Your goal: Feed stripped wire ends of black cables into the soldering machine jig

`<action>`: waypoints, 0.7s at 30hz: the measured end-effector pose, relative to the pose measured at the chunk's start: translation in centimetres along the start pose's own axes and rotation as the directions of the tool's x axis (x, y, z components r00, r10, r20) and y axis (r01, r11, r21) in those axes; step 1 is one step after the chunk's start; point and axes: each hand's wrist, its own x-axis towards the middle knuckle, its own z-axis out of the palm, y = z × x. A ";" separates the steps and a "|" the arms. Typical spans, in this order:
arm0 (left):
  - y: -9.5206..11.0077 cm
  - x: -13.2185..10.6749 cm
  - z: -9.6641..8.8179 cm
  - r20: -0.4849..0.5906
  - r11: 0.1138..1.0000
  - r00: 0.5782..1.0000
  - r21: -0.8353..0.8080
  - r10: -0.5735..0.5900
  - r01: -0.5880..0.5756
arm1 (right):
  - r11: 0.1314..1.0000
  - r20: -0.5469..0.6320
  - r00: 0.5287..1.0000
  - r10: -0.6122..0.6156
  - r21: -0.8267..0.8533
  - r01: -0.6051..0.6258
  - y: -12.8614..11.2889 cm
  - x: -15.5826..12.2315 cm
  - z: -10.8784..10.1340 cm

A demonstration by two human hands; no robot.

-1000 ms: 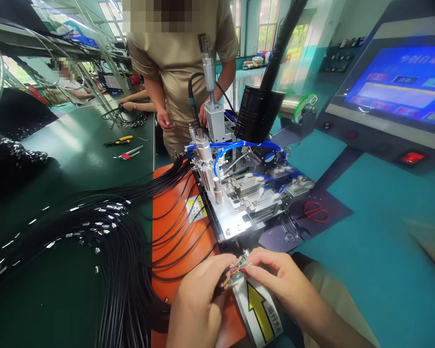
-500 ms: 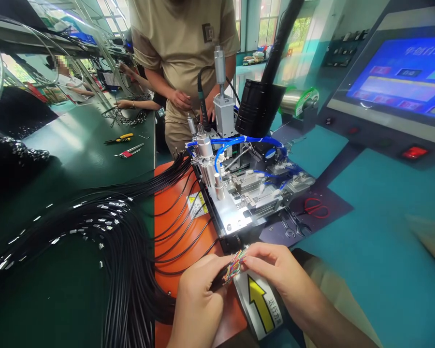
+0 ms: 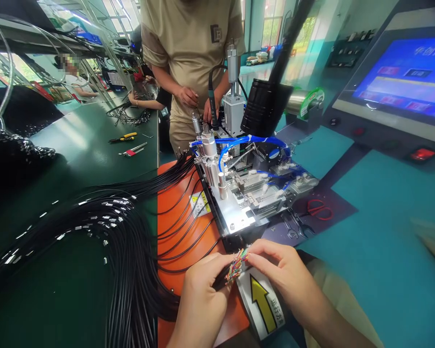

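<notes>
Multicoloured thin wires (image 3: 236, 266) fan out from a black cable (image 3: 220, 279), held just above an orange mat (image 3: 206, 249). The left hand (image 3: 199, 302) grips the cable; the right hand (image 3: 282, 270) pinches the wires between thumb and fingers, beside a yellow arrow sticker (image 3: 260, 304).

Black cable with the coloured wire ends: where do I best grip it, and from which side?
Probably take the sheath of the black cable from the left, like the left hand, just behind the coloured wire ends, which fan out too thin to hold.
</notes>
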 end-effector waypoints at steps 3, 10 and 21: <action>-0.1 -0.1 0.1 0.007 1.000 1.000 -0.003 0.006 -0.006 | 0.999 0.014 0.999 0.030 0.042 -0.031 0.0 0.2 -0.1; -0.4 -0.3 0.4 -0.016 0.998 0.999 -0.048 -0.033 0.033 | 0.823 0.009 0.928 -0.372 -0.460 0.334 0.3 -0.8 0.9; -0.4 0.2 0.4 0.022 0.986 0.998 -0.152 -0.063 0.065 | 0.986 0.008 0.998 -0.067 -0.153 0.068 0.2 -0.3 0.5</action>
